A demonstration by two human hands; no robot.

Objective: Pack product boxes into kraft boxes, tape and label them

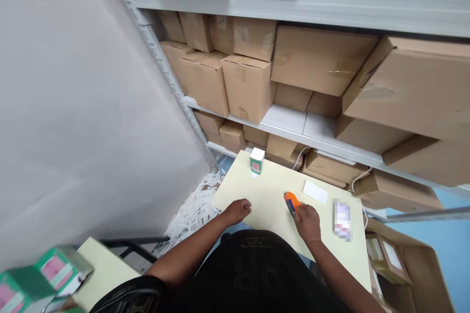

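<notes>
diagonally — orange tool [291,201] in right hand [307,222], tip up-left

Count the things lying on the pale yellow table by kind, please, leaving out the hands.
small green-and-white box: 1
orange tool, gripped by the right hand: 1
white card: 1
pixelated flat item: 1
Total: 4

I am holding a small, stubby orange tool [292,201], with a dark blue band across its body, by its near end in my right hand [307,221]. It is lying low against the pale yellow tabletop [271,188], its orange tip pointing away and leftward.
</notes>
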